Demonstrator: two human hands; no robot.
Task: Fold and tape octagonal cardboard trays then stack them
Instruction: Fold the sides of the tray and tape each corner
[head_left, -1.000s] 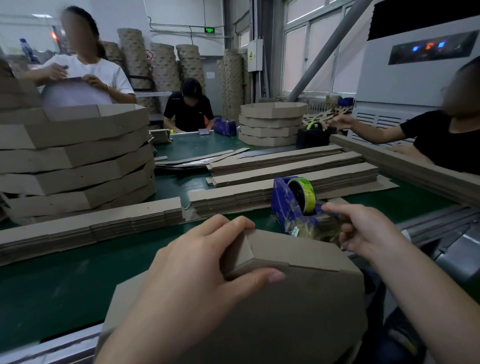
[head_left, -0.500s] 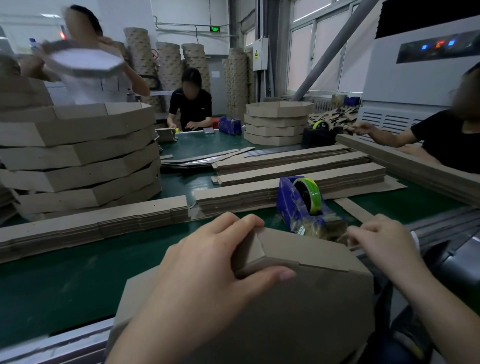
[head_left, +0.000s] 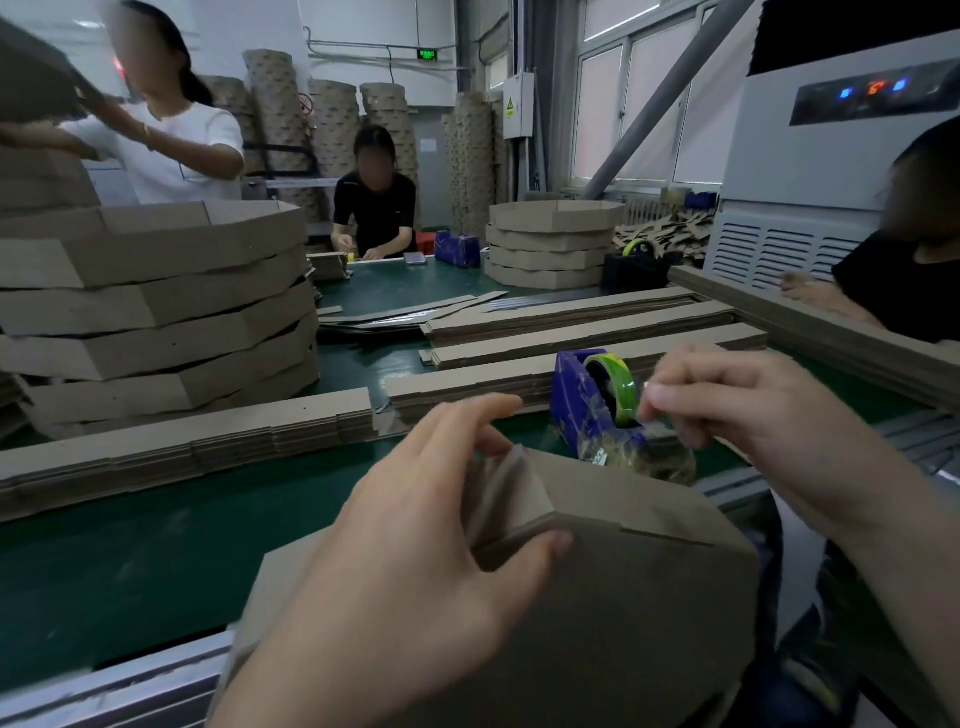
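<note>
1. Open green belt (head_left: 130, 561) runs between the flat cardboard strips (head_left: 182, 452) and its near edge; a tray stack (head_left: 156, 312) bounds the left.
2. The tray (head_left: 623, 597) stands at that edge, its folded corner gripped by the left hand (head_left: 415, 545).
3. The right hand (head_left: 753, 415) pinches tape (head_left: 657, 425) at the dispenser (head_left: 576, 410) beyond.

An open stretch of green tabletop (head_left: 130, 561) is left at the near left. It is bounded behind by a long pile of flat cardboard strips (head_left: 182, 454) and stacked trays (head_left: 156, 312). The near middle is filled by the folded tray (head_left: 649, 597), and the way just beyond is blocked by the tape dispenser (head_left: 576, 410).
</note>
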